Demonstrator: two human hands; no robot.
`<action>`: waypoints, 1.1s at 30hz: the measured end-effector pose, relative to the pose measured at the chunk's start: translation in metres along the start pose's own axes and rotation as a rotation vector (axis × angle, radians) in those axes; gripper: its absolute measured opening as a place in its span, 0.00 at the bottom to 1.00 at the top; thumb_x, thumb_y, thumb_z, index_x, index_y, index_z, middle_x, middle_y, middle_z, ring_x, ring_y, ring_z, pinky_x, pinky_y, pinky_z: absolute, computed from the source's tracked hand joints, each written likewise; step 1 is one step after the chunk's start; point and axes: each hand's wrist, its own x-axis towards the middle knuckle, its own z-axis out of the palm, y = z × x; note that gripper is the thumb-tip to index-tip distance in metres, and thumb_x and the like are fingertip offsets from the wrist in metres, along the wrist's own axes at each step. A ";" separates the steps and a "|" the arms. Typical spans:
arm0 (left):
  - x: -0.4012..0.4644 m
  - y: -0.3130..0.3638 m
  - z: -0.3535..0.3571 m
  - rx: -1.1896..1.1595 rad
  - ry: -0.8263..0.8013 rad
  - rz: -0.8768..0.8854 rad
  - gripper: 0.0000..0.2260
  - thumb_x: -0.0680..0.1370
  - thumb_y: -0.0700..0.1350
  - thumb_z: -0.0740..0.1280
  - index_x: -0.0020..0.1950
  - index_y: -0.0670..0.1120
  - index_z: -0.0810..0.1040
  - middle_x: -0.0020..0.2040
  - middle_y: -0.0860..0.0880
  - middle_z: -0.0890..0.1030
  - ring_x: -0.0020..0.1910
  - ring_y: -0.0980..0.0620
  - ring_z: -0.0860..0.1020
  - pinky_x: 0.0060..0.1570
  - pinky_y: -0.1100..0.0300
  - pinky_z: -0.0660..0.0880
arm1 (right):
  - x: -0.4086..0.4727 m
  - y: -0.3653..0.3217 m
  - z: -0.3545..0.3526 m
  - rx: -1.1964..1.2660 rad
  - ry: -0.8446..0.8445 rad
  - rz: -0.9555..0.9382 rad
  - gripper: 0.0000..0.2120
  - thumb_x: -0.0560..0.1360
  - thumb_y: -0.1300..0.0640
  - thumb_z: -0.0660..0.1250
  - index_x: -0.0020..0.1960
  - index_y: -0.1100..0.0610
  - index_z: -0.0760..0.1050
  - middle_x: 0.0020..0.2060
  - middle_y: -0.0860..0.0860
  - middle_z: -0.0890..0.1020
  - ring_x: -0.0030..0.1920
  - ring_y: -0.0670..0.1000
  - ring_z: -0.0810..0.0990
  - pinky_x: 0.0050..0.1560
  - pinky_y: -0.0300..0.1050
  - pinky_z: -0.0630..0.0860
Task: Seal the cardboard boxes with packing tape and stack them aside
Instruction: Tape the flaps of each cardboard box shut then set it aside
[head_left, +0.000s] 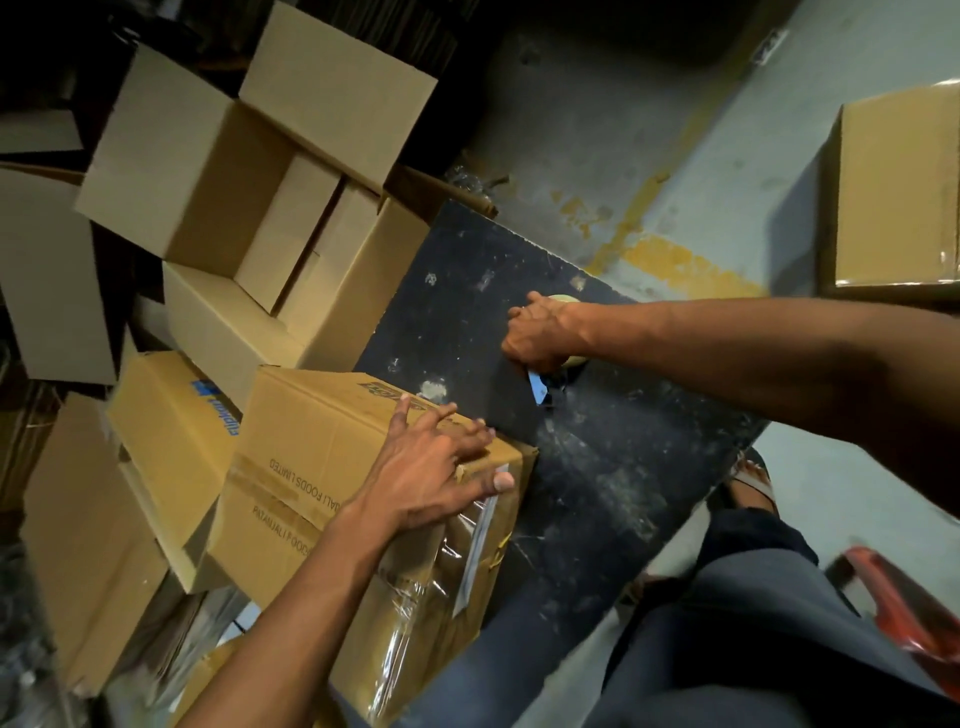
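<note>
A printed cardboard box (322, 467) with clear tape over its near end lies at the left edge of the black table (597, 467). My left hand (431, 467) rests on its top corner with fingers spread and the thumb over the edge. My right hand (540, 332) grips a tape dispenser (563, 345) on the table; its blue blade part shows below my fingers, and the tape roll is mostly hidden by the hand.
Several plain cardboard boxes (218, 171), some with open flaps, are piled at the left and back. A sealed box (898, 192) sits on the floor at the right. My legs (753, 623) and a red object (904, 608) are at the lower right.
</note>
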 end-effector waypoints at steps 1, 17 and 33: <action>-0.004 -0.001 0.003 -0.119 0.096 -0.033 0.50 0.69 0.82 0.33 0.78 0.58 0.70 0.78 0.56 0.70 0.81 0.52 0.59 0.80 0.38 0.42 | -0.004 -0.003 -0.003 0.024 0.028 0.008 0.15 0.80 0.51 0.67 0.65 0.53 0.77 0.63 0.54 0.79 0.68 0.58 0.73 0.65 0.60 0.69; -0.242 -0.013 0.208 -0.671 0.815 -0.519 0.22 0.79 0.38 0.66 0.70 0.54 0.79 0.70 0.57 0.79 0.71 0.62 0.74 0.70 0.53 0.74 | -0.120 -0.226 0.032 0.914 0.720 -0.237 0.11 0.75 0.55 0.66 0.52 0.50 0.85 0.48 0.45 0.82 0.43 0.46 0.81 0.41 0.50 0.81; -0.223 -0.053 0.309 -0.177 1.013 -0.084 0.38 0.72 0.65 0.70 0.78 0.49 0.71 0.77 0.44 0.71 0.76 0.46 0.71 0.69 0.39 0.69 | -0.074 -0.425 0.118 0.952 0.567 0.134 0.40 0.62 0.28 0.77 0.66 0.47 0.71 0.58 0.43 0.76 0.58 0.46 0.74 0.60 0.46 0.75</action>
